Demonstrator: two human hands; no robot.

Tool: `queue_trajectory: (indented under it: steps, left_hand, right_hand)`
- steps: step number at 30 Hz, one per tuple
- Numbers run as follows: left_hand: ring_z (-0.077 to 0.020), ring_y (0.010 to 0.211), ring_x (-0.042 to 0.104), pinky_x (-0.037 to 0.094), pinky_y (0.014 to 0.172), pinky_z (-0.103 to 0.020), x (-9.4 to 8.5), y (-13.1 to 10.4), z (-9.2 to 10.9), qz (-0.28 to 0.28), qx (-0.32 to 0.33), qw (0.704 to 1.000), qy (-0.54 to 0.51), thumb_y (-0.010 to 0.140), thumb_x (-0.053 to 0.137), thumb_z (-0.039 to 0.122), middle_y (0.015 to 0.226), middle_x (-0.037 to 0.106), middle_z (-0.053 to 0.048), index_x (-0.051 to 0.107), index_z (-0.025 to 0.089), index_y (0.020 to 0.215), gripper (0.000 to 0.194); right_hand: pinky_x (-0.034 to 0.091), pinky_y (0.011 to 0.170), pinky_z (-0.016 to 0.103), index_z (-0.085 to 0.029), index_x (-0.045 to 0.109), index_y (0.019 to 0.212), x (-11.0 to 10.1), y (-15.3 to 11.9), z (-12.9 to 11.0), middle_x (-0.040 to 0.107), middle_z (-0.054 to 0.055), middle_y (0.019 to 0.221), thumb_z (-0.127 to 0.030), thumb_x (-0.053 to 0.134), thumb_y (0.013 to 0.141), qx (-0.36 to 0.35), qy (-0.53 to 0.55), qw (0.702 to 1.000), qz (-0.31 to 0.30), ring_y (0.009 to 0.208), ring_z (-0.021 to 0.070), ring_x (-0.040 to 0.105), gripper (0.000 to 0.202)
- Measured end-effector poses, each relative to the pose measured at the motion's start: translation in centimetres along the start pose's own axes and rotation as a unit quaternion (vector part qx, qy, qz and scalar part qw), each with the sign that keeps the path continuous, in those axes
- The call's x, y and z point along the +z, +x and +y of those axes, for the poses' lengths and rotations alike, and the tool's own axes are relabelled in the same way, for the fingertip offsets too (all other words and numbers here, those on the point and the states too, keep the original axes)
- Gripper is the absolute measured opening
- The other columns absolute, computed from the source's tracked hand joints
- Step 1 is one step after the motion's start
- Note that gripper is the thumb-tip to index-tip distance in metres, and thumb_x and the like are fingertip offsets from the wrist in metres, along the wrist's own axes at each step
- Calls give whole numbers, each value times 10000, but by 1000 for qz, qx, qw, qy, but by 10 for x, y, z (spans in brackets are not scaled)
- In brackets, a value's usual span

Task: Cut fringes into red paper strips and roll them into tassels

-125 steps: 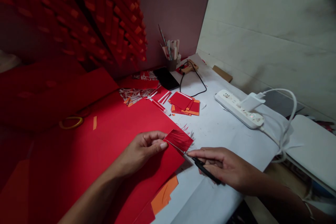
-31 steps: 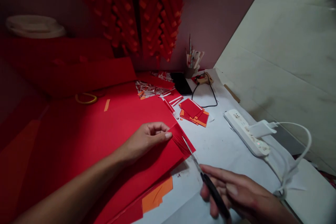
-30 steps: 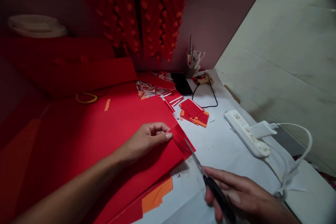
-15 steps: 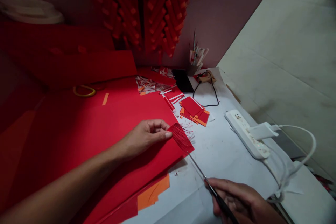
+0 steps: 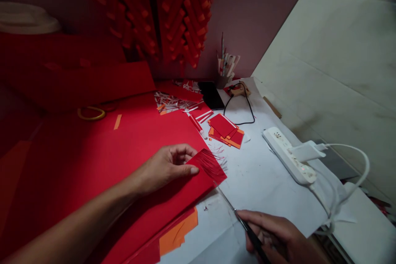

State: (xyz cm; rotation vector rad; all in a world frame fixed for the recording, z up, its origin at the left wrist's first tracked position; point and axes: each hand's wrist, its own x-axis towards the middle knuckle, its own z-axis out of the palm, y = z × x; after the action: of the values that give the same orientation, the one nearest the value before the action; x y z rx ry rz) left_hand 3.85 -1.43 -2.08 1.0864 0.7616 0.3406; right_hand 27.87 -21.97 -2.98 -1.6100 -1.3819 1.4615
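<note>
1. My left grip (image 5: 175, 169) pinches a bright red paper sheet (image 5: 201, 181), finely slit at its far end, over the white-covered counter (image 5: 266, 185).
2. My right grip (image 5: 276, 233) closes around black-handled metal scissors (image 5: 245, 225), tips right at the sheet's edge.
3. I see rectangular red-and-orange paper cards (image 5: 222, 126) stacked just beyond.

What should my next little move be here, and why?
Probably one more fine snip with the scissors, beside the existing slits. Your right hand has them pointing at the red paper there, your left hand pinches it, and the paper next to the slits looks uncut.
</note>
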Motion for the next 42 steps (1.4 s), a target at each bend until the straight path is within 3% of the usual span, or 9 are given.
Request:
queue_trajectory:
  steps: [4,19,25,30,42]
  left_hand:
    - [-87,620,581,418,610,-216,-2,1,-2,-2,-3,1000,1,724,811,266,766,696,37,624,183,892,265]
    - [-75,633,555,424,630,-197,3,-1,8,15,4,1000,18,695,831,267,737,680,36,656,171,822,237]
    - [-86,659,567,426,645,-200,6,-2,11,13,6,999,29,706,817,253,726,678,41,671,182,815,196]
    - [-94,647,567,431,655,-215,9,-3,14,23,6,999,39,687,832,264,710,669,42,664,180,802,221]
    - [-99,675,579,443,682,-220,7,-2,13,24,9,999,40,675,843,265,735,677,37,661,175,812,245]
  right_hand:
    - [491,551,257,-257,684,1262,1,0,7,699,62,814,-230,624,779,-45,-55,997,27,623,178,560,487]
    - [599,680,324,-218,701,1248,6,1,-21,749,128,1049,-198,626,778,0,-71,996,59,799,242,695,477]
    - [615,667,315,-202,709,1229,10,7,-22,763,119,973,-230,616,771,-52,-65,994,76,768,227,700,468]
    - [605,780,366,-210,710,1223,14,8,-28,756,113,1015,-172,591,755,-34,-56,994,82,847,234,699,484]
    - [592,782,353,-235,714,1211,15,14,-32,755,86,1018,-128,572,736,-30,-19,996,81,863,227,697,507]
